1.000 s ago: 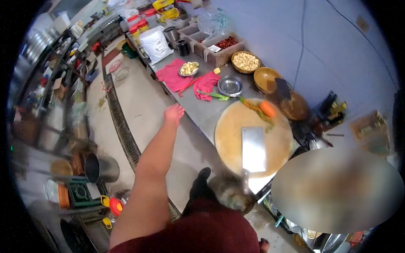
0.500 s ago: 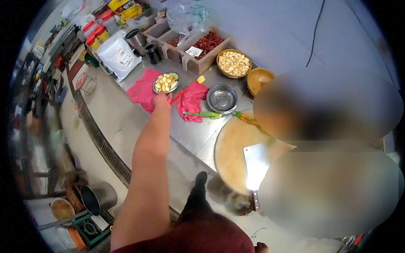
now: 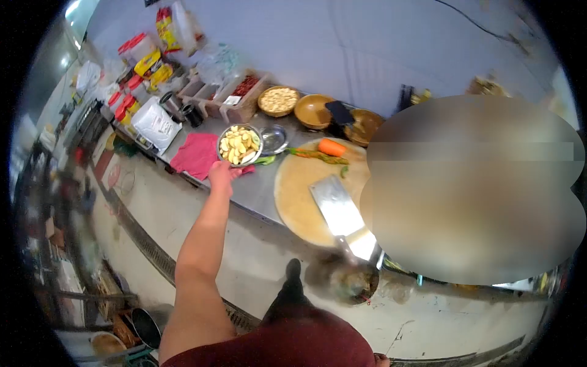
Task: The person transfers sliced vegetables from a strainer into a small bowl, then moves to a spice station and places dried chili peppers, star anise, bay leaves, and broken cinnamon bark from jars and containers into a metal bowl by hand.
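Note:
My left hand is closed on the near rim of a small metal bowl heaped with pale yellow slices. The bowl hangs over the pink cloths, beside a second, shiny metal bowl on the steel counter. One pink cloth lies spread to the left of it, and a green stalk shows just to its right. At the bottom edge, only a small part of my right hand appears near my dark red shirt; its fingers are mostly cut off by the frame.
A round chopping board bears a cleaver, a carrot and long peppers. Behind stand a basket of pale pieces, a brown bowl, a phone and tubs of dried chillies. A blurred patch hides the right side.
My left hand has lifted the bowl of slices off the pink cloth and brought it rightwards, close to the metal bowl. The view has turned right, bringing the carrot and phone into sight.

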A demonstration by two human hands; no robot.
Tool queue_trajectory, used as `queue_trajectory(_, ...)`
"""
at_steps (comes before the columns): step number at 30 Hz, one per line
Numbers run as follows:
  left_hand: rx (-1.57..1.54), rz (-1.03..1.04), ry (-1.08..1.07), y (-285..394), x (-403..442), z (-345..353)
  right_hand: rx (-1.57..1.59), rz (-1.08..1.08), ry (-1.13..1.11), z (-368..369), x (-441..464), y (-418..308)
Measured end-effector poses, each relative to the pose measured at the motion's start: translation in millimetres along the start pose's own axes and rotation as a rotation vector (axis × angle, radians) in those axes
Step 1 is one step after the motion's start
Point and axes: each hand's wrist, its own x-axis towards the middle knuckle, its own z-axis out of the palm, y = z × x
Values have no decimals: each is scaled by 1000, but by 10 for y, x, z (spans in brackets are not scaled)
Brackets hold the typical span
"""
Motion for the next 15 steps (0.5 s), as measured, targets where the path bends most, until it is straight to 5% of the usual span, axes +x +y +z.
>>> queue_trajectory(2,27,8,-103,49,-766,332,41,34,-64,-2,-125,606)
queue_trajectory(4,25,33,-374,-7,-1591,747,28,451,179,31,-175,1199)
queue_trajectory(8,191,-102,-664,-285,-3261,1571,27,330,258,-64,-734,2282)
queue_trajectory(9,228,-126,-723,-427,-3707,1852,-3,438,285,-315,-945,2102)
queue_trajectory(10,261,-167,-831,-563,-4119,2109,334,486,419,-506,-1193,1962)
queue_trajectory(12,304,-273,-998,-898,-4979,2655,535,538,649,-564,-1437,2278)
queue_trajectory(15,401,-475,-1220,-1566,-6091,3375,961,619,756,-742,-1835,2439)
